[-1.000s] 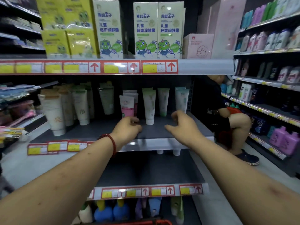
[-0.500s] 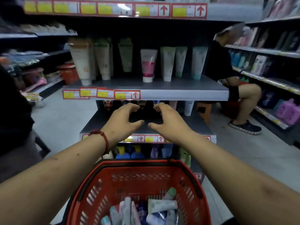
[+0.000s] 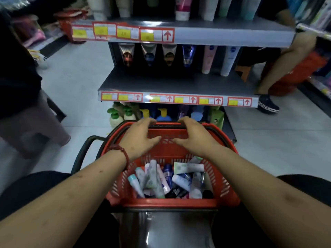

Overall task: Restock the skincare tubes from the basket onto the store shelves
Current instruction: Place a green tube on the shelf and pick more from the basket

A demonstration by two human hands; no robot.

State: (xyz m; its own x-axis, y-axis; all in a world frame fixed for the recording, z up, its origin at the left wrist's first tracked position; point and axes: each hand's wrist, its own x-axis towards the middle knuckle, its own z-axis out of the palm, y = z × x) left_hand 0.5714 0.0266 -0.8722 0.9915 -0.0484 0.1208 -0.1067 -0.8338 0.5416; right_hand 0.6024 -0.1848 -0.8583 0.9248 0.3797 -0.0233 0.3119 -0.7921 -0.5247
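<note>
A red basket (image 3: 231, 185) stands in front of me, holding several skincare tubes (image 3: 155, 179) in white, green, pink and blue. My left hand (image 3: 141, 136), with a red cord at the wrist, and my right hand (image 3: 195, 136) hover side by side over the basket's far rim. Their fingers are loosely curled and hold nothing. Whether the fingertips touch the rim is unclear. Beyond the basket, the lower shelf (image 3: 170, 85) carries a row of tubes (image 3: 207, 58) at its back. The upper shelf (image 3: 232, 33) has more tubes standing on it.
Pump bottles (image 3: 116, 117) stand on the floor level under the lower shelf. A seated person's leg and dark shoe (image 3: 267, 106) are at the right of the shelving. A brown stool (image 3: 30, 127) stands at the left, and another red basket (image 3: 71, 20) sits far back left.
My view has tilted down from the upper shelves to the basket. Both hands have dropped from shelf height to just above the basket's far rim, still holding nothing.
</note>
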